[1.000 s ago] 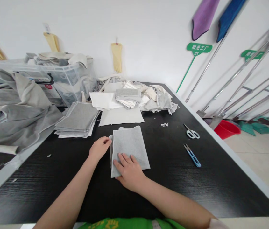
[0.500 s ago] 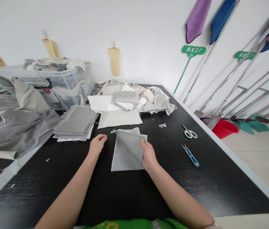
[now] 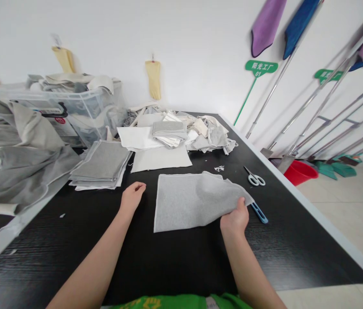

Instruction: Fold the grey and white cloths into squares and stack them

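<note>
- Both hands are apart, one on each side of the grey cloth (image 3: 181, 201).
- Right hand (image 3: 235, 219) is clamped on the cloth near its right corner, thumb on top; the fingers beneath are mostly hidden.
- Left hand (image 3: 130, 199) hovers over the table (image 3: 175, 270) just beside the cloth's left edge, not touching it, with its fingers drawn in to the thumb. No object shows in it; whether it pinches a thread is too small to tell.
- The cloth's left part lies flat on the table before the person, while its right part is lifted and rippled, the corner raised in the grip.
- That corner hides the blades of the blue snips (image 3: 260, 213); whether the two touch cannot be told. The scissors (image 3: 256, 179) lie just beyond, and some thread scraps (image 3: 219, 168) sit past the cloth's far edge.
- A stack (image 3: 102, 161) of similar grey cloths lies to the left, near the left hand; white sheets (image 3: 162, 159) lie farther back.
- The step in hand looks like spreading the cloth out.
- The next move seems to call for lowering the raised corner clear of the snips, with the left hand steadying the flat side.
</note>
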{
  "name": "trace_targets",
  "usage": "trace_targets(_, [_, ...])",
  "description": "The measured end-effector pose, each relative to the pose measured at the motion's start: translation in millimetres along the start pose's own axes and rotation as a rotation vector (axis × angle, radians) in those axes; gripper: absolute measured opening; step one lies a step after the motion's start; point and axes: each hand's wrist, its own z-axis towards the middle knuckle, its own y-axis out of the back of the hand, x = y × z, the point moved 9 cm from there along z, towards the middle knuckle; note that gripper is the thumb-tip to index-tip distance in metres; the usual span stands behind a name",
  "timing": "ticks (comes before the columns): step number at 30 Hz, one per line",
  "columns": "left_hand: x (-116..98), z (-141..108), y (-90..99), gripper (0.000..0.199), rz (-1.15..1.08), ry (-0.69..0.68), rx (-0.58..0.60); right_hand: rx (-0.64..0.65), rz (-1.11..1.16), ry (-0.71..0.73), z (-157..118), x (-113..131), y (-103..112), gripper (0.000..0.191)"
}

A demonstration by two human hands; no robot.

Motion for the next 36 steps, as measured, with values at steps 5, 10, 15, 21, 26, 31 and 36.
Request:
trace_targets(5, [-9.5,-4.4,0.0,0.022,0.038,-0.036,0.008,0.411,-0.234,0.102,-25.2,2.1,-44.7,0.041])
trace_targets(10, [-7.8,-2.8,-1.2,0.021,0.052,-0.042,0.016,1.249,-0.835,0.361,-110.3,-29.4,-93.3,0.038])
trace_targets(15, [-10.6,-3.3,-4.7,0.019,0.093,-0.056,0.053,1.478,-1.507,0.574,-149.4,-75.9,-78.3,0.040])
trace_targets(21, [-15.5,-4.7,-11.6,0.019,0.150,-0.106,0.076,1.486,-1.583,0.635,-152.6,-78.7,-76.7,0.039])
trace_targets(26, [-15.4,-5.9,-17.1,0.019,0.167,-0.159,0.103,1.380,-1.503,0.632,-153.1,-63.3,-86.0,0.040])
trace_targets(31, [-15.0,6.9,-24.9,0.026,0.198,-0.097,0.165,1.511,-1.510,0.717,-168.5,-72.2,-79.8,0.042])
trace_targets(36, [-28.1,32.3,-46.4,0.029,0.294,-0.060,0.259,1.573,-1.537,0.742,-172.7,-76.2,-71.5,0.051])
